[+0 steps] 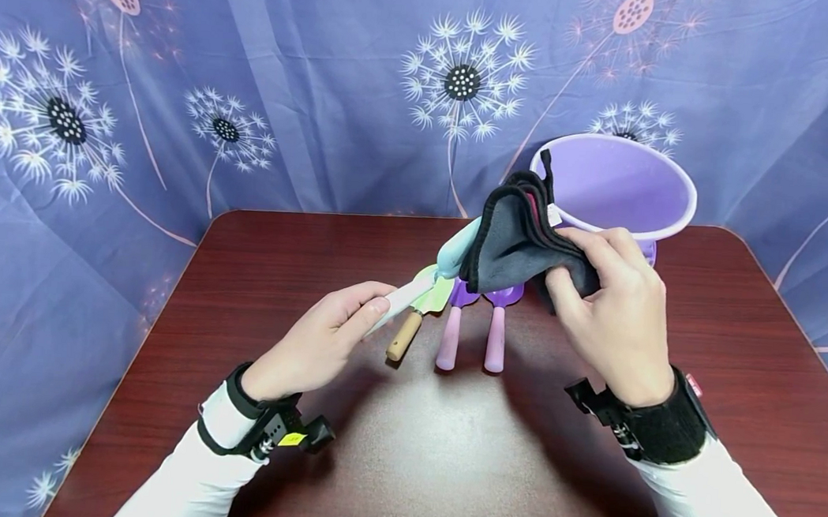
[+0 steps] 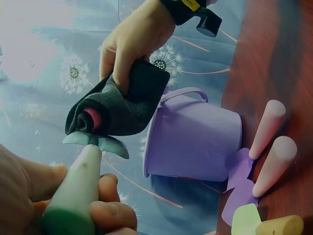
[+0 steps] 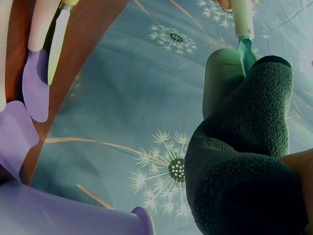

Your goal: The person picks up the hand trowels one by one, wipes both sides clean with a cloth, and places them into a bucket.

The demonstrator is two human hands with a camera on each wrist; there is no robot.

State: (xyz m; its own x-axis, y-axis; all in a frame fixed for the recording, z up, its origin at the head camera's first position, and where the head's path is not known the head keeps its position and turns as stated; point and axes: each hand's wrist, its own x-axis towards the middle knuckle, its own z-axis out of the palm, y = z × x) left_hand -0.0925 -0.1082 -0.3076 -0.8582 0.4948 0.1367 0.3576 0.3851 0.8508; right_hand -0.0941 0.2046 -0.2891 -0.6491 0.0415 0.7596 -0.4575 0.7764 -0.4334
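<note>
My left hand (image 1: 324, 332) grips the pale handle of a garden trowel (image 1: 455, 249) with a light blue blade, held up at a slant over the table. In my right hand (image 1: 620, 318) is a folded dark grey cloth (image 1: 510, 245) with black edging, pinched between thumb and fingers. The cloth lies over the outer part of the blade and hides its tip. From the right wrist view, the cloth (image 3: 244, 112) wraps along one side of the blade (image 3: 222, 78), while the other side shows bare.
Beneath the held trowel lie a green trowel (image 1: 436, 291) with a wooden handle and two purple trowels with pink handles (image 1: 449, 336). A purple bucket (image 2: 193, 137) stands at the back right of the brown table (image 1: 279, 258). Dandelion-print fabric (image 1: 325, 87) hangs behind.
</note>
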